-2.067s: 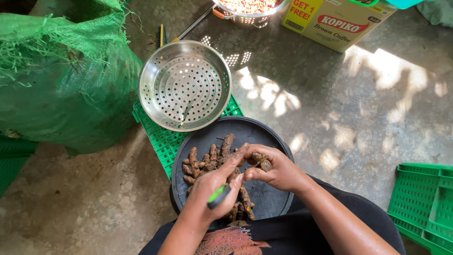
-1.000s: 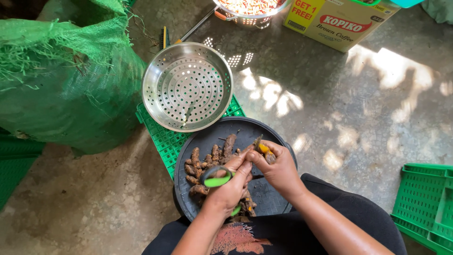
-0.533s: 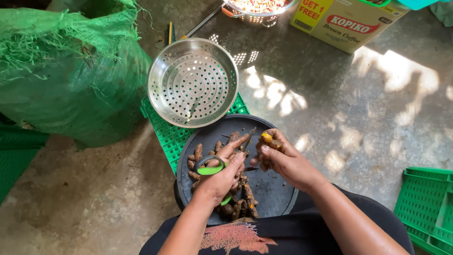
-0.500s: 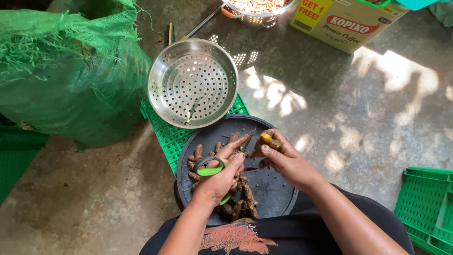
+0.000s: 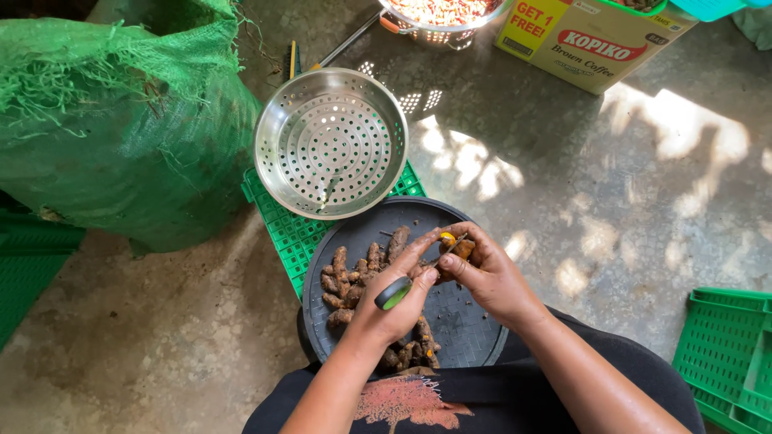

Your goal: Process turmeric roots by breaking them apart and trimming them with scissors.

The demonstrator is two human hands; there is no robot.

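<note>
Right hand [image 5: 490,277] is pinching a knobbly turmeric root [image 5: 460,247], cut end showing orange, over the round dark tray [image 5: 474,337]. Left hand [image 5: 394,309] is gripping a green-handled knife [image 5: 396,292], blade touching the root. More rough brown roots [image 5: 354,281] are lying on the tray. Perforated steel steamer pan [image 5: 331,145] is sitting on a green plastic crate [image 5: 293,237]. Yellow carton [image 5: 587,40] with red label is standing top right; green mesh sack [image 5: 121,120] is slumping left

Shiny perforated metal steamer tray [image 5: 331,143], sitting on a green plastic lattice crate [image 5: 293,233]. The round tray [image 5: 466,321] looks matt dark plastic, roots [image 5: 354,277] rough and knobbly. Woven green mesh sack [image 5: 121,120], rough concrete floor [image 5: 145,345].
</note>
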